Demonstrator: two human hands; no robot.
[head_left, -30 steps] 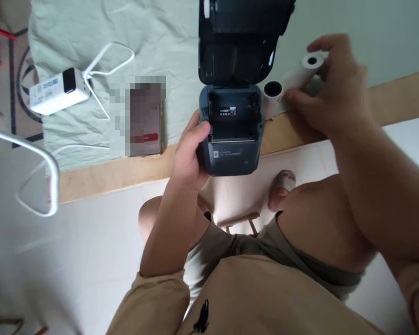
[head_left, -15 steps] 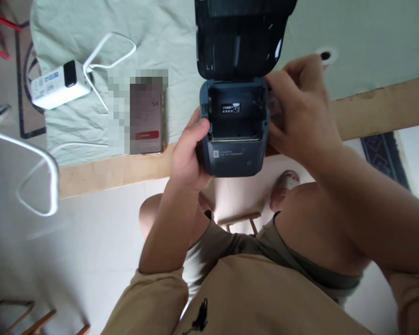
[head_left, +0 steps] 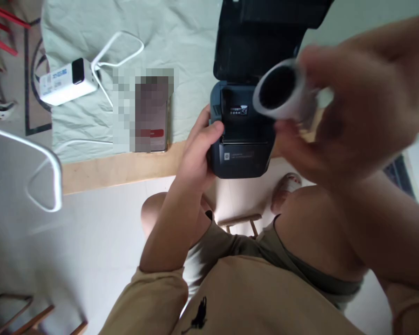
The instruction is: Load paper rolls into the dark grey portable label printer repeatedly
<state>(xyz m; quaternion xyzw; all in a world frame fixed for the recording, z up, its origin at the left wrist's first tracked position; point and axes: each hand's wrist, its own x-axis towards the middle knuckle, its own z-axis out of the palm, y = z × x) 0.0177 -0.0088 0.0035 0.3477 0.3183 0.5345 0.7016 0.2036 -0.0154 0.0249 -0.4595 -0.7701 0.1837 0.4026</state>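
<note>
A dark blue label printer (head_left: pixel 244 160) has its black lid (head_left: pixel 261 44) swung up, baring the roll compartment. Its left side is gripped by my left hand (head_left: pixel 199 151), with the thumb on the rim. My right hand (head_left: pixel 349 111), smeared by motion, holds a white paper roll (head_left: pixel 286 93) between thumb and fingers. The roll's dark core faces the camera, and it hangs over the right edge of the printer, covering part of the compartment. I cannot tell whether roll and printer touch.
Left of the printer, a phone (head_left: pixel 157 116), partly pixelated, lies on the green cloth (head_left: pixel 192 37). Beyond it is a white power bank (head_left: pixel 66 83) with a white cable (head_left: pixel 125 35). Another white cable (head_left: pixel 54 167) loops past the wooden table edge (head_left: pixel 125 170).
My right hand has left the printer's right side and taken up the paper roll from the cloth, bringing it over the printer. The printer appears slightly farther right, still in my left hand.
</note>
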